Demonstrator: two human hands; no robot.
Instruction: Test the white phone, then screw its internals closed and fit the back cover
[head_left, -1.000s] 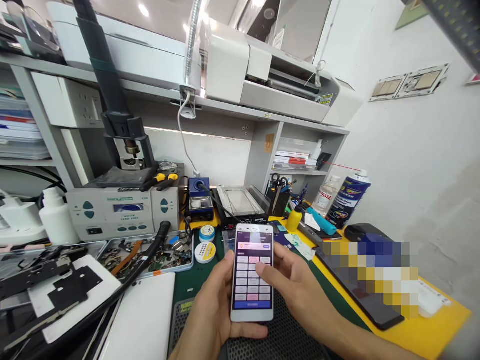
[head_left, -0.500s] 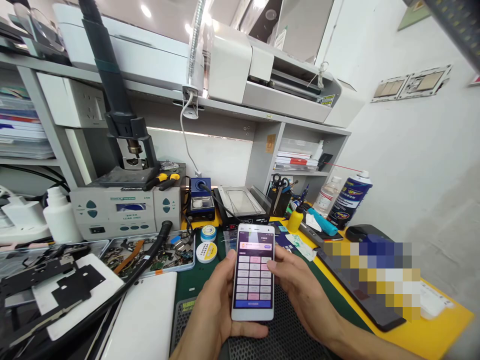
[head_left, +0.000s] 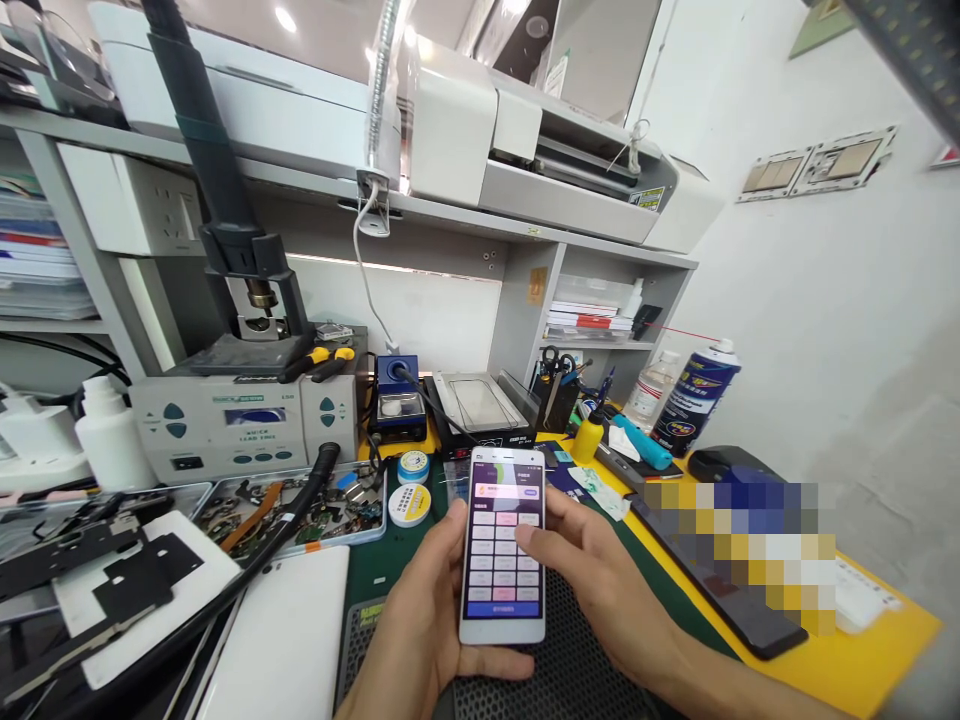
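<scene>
Phone (head_left: pixel 504 575) in hand, above a dark mesh mat (head_left: pixel 559 685)

Phone: one, white-framed, screen lit with a grid of keys, a few tinted pink. Held face up before the person, at the middle of the view.

Left hand (head_left: pixel 424 595): closed about the phone, thumb along the left edge, a finger across beneath the lower end. Likely risk: a loosened thumb would let the phone slip towards the mat.

Right hand (head_left: pixel 604 570): half curled at the right edge, thumb at the screen, over the right-hand keys. Whether the thumb presses or hovers, and whether the fingers bear weight, cannot be told. Likely risk: small keys set close and a broad thumb make a mistap on a neighbouring key easy; a hard push on one side could tip the phone.

Mesh mat: below the phone; a fall here could mark the frame or screen.

Tray (head_left: pixel 352 537): left of the hands, full of small parts, a black hose (head_left: pixel 307 500) lying across it. A sleeve or forearm catching the hose could scatter parts.

Tubs: blue-lidded (head_left: pixel 413 467) and white (head_left: pixel 410 505), near the left hand; a sideways swing might knock them.
</scene>
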